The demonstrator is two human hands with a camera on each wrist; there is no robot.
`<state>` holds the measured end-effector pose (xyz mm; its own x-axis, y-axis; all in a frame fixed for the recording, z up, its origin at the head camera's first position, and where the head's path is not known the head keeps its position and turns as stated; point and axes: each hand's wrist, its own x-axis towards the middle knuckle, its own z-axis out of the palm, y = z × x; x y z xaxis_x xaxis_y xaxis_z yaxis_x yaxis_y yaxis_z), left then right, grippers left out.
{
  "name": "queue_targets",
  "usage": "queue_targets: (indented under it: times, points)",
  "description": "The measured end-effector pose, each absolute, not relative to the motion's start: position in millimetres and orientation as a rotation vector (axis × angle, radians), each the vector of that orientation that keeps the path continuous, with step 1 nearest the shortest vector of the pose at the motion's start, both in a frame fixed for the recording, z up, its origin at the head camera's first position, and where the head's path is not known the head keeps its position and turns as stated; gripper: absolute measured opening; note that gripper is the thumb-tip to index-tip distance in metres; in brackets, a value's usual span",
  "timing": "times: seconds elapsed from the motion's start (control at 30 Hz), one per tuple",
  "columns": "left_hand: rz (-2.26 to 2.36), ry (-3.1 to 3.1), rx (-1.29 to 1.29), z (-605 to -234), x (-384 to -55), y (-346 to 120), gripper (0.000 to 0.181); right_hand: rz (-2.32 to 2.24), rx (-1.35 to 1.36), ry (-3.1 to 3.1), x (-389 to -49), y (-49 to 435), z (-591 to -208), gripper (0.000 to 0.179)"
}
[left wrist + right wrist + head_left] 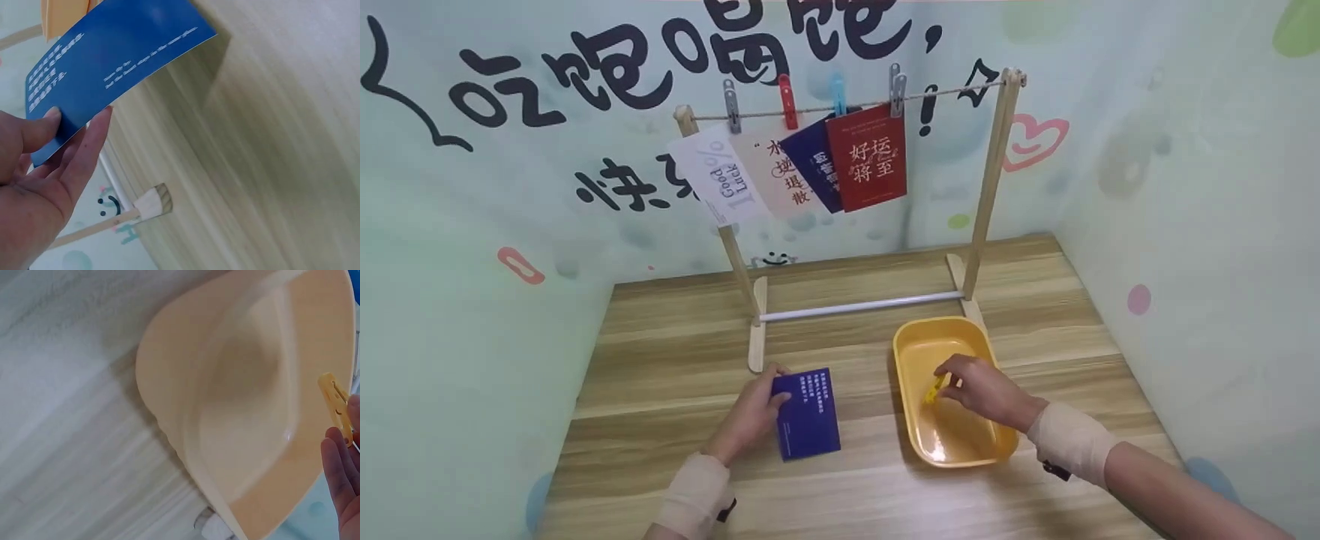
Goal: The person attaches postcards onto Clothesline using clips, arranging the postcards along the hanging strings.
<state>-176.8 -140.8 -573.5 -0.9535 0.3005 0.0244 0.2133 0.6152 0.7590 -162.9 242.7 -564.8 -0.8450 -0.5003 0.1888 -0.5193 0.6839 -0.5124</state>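
A dark blue card [808,420] printed with white text is pinched at its upper left corner by my left hand [757,405]. In the left wrist view the thumb lies on the printed face of the card [124,50] and the fingers are behind it. My right hand [986,386] holds a yellow clothespin [935,389] above the yellow tray [911,427]. The right wrist view shows the clothespin [336,402] between thumb and fingers, with part of the hand cut off by the frame edge. Nothing else shows inside the tray.
Behind the hands stands a wooden rack with a string [765,114]. Clothespins in grey, red and light blue sit on it, with a white card [720,180], a beige card [780,176], a blue card [814,161] and a red card [870,161] hanging. Printed walls enclose the wooden surface.
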Motion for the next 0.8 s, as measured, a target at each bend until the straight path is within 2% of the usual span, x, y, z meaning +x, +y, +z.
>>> queue_targets:
  times: [0.8]
  points:
    - [1.217, 2.991, 0.581, -519, -210, -124, 0.024, 0.501, 0.967, -2.561, -208, 251, -468, 0.018]
